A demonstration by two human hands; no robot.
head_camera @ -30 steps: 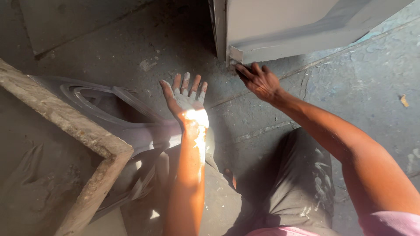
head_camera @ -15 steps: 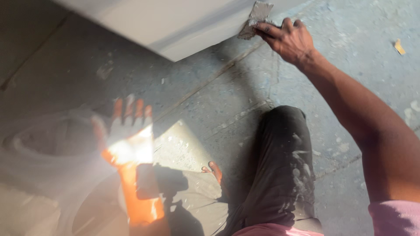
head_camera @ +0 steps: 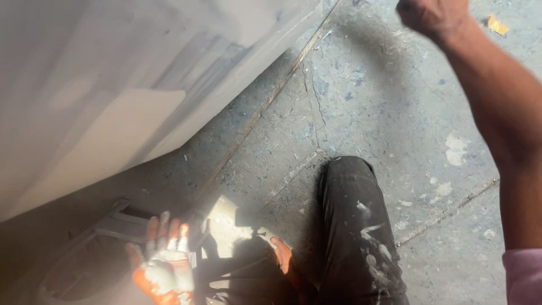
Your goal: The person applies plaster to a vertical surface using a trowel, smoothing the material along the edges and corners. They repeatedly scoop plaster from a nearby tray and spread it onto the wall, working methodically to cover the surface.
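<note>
The left hand point(head_camera: 161, 262), at the lower left of the frame, is spread flat with the fingers apart, coated in white filler and holding nothing. The right hand point(head_camera: 433, 16), at the top right, looks closed, but I cannot tell if it pinches something. The white panel point(head_camera: 113, 85) fills the upper left; a smooth pale patch is already on it, grey streaks remain.
</note>
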